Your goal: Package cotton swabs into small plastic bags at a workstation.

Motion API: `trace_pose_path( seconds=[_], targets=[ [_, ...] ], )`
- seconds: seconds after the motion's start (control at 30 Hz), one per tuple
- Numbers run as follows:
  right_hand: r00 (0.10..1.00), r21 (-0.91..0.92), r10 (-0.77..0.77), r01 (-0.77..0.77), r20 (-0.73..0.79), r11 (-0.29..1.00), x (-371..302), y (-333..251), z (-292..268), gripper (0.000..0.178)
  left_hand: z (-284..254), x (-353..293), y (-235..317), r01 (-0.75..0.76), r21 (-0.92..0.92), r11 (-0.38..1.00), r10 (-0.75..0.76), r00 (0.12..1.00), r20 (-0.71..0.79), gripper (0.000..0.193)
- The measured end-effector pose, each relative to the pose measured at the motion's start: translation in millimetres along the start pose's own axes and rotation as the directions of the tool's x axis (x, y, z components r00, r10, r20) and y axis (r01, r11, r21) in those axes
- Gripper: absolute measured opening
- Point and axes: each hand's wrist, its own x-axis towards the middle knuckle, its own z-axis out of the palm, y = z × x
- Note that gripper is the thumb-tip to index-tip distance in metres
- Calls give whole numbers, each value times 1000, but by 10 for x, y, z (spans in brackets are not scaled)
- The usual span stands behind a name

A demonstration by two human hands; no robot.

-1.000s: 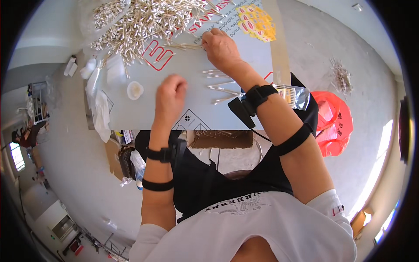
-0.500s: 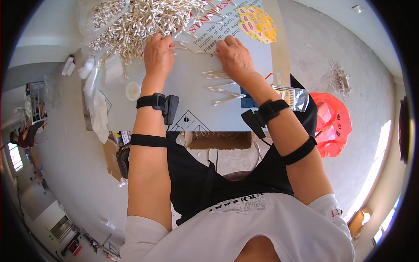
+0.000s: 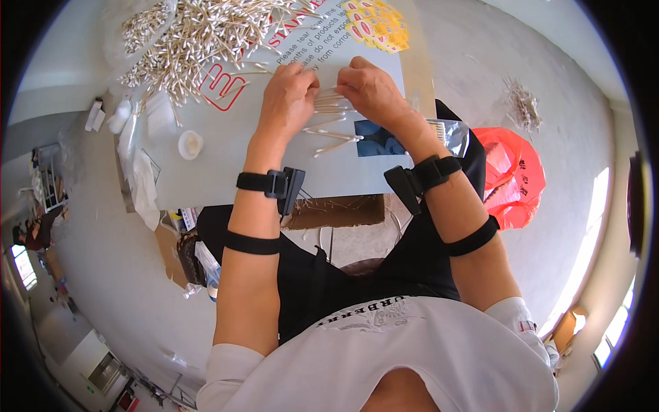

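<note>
My left hand (image 3: pixel 288 99) is closed in a pinch at the left ends of a small row of cotton swabs (image 3: pixel 331 108) on the grey sheet-covered table. Facing it, my right hand (image 3: pixel 371 89) pinches at the right ends of the same row. A thin swab stretch shows between the two sets of fingertips, though the fingers hide most of it. Nearer to me, a few more swabs (image 3: pixel 336 143) lie at an angle, their tips by a dark blue card (image 3: pixel 374 139). A large heap of loose cotton swabs (image 3: pixel 199 51) covers the far left.
Yellow printed labels (image 3: pixel 377 26) lie at the far right of the table. A small round white dish (image 3: pixel 191 145) sits left. A clear bag of swabs (image 3: pixel 449 137) rests by my right forearm. Below the edge are a cardboard box (image 3: pixel 336 213) and, to the right, a red plastic bag (image 3: pixel 511 178).
My left hand has moved right and nearer, from the heap's edge to the swab row. My right hand has shifted slightly towards it. The whole view has shifted a little.
</note>
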Motion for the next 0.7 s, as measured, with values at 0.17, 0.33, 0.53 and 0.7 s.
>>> trace_pose_path(
  seconds=[0.17, 0.33, 0.53, 0.7],
  targets=[
    [836, 424, 482, -349, -263, 836, -204, -159, 5, 7, 98, -322, 211, -2, 23, 1000, 5, 993, -121, 8],
    [824, 579, 438, -172, -360, 797, -601, -333, 145, 21, 241, -623, 347, 128, -159, 979, -169, 946, -278, 21],
    [761, 749, 517, -64, -391, 660, -670, -595, 434, 36, 370, -709, 374, 117, -632, 766, -391, 865, -314, 52],
    [773, 742, 519, -96, -364, 664, -674, -609, 493, 39, 511, -674, 566, 93, -778, 622, -457, 850, -263, 51]
  ],
)
